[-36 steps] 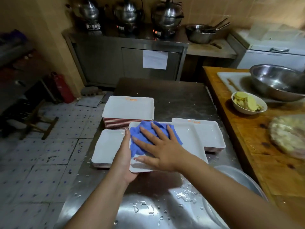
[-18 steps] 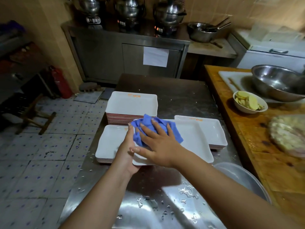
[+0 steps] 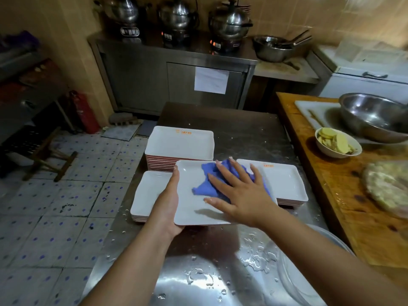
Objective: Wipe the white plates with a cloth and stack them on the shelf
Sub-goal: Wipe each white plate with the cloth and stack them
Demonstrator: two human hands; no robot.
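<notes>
Since the earlier frame my right hand [image 3: 240, 195], fingers spread flat, has slid the blue cloth [image 3: 212, 182] rightward across the white plate [image 3: 189, 208]; my left hand [image 3: 170, 206] grips its left edge. Wiping is continuing, I judge.

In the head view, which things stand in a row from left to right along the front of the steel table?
Low plate stack → left hand → held plate → blue cloth → right hand → right plate stack.
</notes>
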